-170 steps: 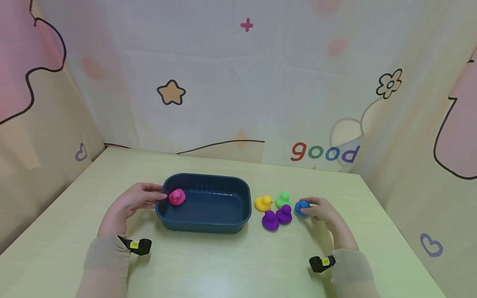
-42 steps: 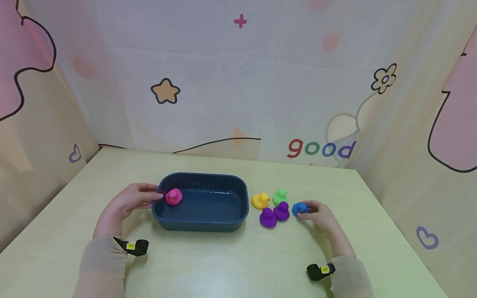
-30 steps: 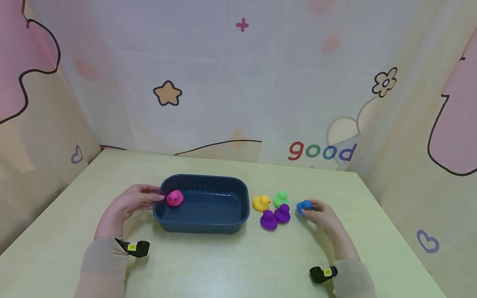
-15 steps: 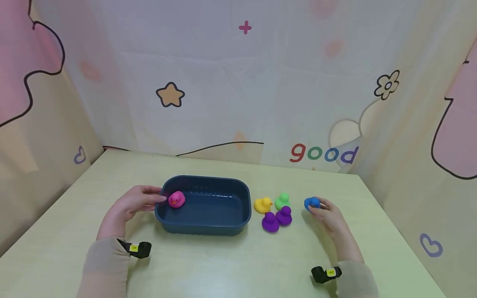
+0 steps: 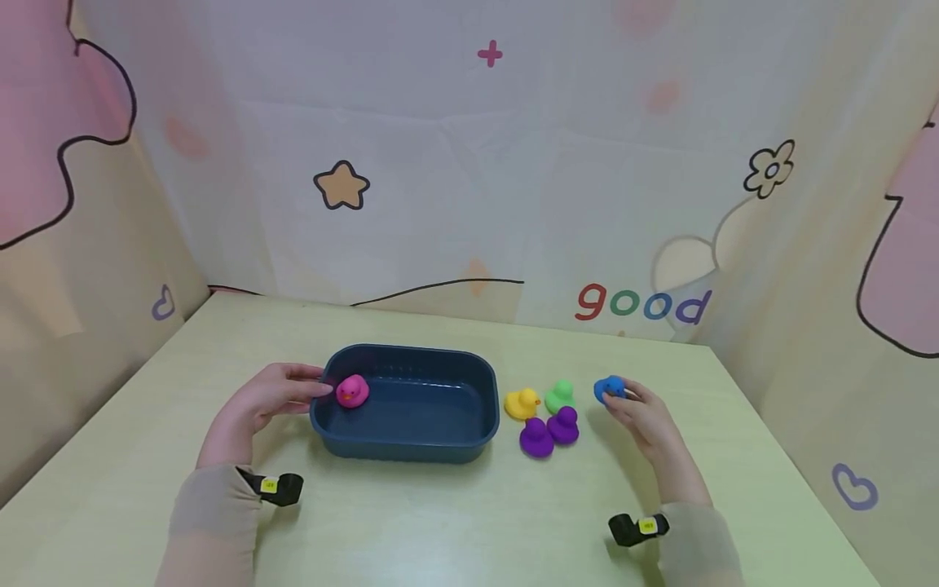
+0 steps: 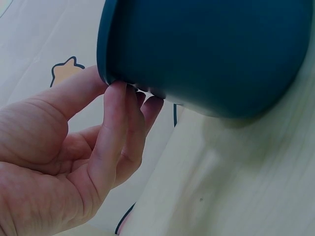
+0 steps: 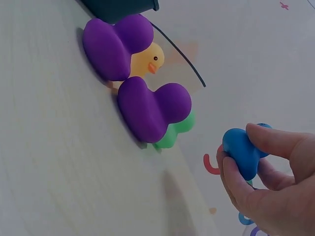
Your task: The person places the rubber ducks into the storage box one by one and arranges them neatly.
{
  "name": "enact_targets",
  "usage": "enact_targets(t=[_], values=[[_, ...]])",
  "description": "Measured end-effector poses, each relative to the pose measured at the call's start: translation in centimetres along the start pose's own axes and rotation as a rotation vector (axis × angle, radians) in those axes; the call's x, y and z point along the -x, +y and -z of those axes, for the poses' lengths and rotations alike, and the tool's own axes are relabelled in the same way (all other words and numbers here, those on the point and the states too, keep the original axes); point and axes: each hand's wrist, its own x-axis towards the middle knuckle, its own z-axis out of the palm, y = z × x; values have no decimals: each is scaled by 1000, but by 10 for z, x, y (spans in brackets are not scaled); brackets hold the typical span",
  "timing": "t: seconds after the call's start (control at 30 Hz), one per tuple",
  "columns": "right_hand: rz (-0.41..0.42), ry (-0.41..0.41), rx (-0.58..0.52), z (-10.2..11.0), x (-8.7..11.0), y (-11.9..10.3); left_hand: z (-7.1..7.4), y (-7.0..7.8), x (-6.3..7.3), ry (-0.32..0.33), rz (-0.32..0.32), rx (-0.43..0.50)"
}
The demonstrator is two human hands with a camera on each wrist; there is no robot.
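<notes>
My right hand (image 5: pixel 645 417) pinches a blue rubber duck (image 5: pixel 609 389) between thumb and fingers, raised above the table. In the right wrist view the blue duck (image 7: pixel 242 151) is clear of the tabletop, with its shadow apart below. At the left end of a dark blue plastic basin (image 5: pixel 405 452), my left hand (image 5: pixel 275 393) grips the rim, thumb over the edge and fingers against the outer wall (image 6: pixel 206 54). Inside the basin, by that hand, sits a pink rubber duck (image 5: pixel 353 391). Between basin and right hand stand a yellow duck (image 5: pixel 522 404), a green duck (image 5: pixel 562 397) and two purple ducks (image 5: pixel 536 439).
The pale wooden table (image 5: pixel 411 530) is enclosed by printed cloth (image 5: pixel 425 220) at the back and sides. The ducks on the table form a tight cluster beside the basin's right end. A black camera is strapped at each wrist.
Over the last seconds my right hand has taken hold of the blue duck, shifted it slightly right away from the cluster and lifted it off the table. My left hand has stayed at the basin.
</notes>
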Motion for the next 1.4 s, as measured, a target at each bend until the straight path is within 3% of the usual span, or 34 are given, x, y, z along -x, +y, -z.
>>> enact_targets(t=[0.37,0.97,1.4], values=[[62,-33,23,-27,-10,-19,0,-1,0,-9,-18,12],[131,-101,58,-87,-30,-75,2,4,-5,13,-9,24],[151,-154,41,-139,-42,-84,-1,-4,0,16,-12,40]])
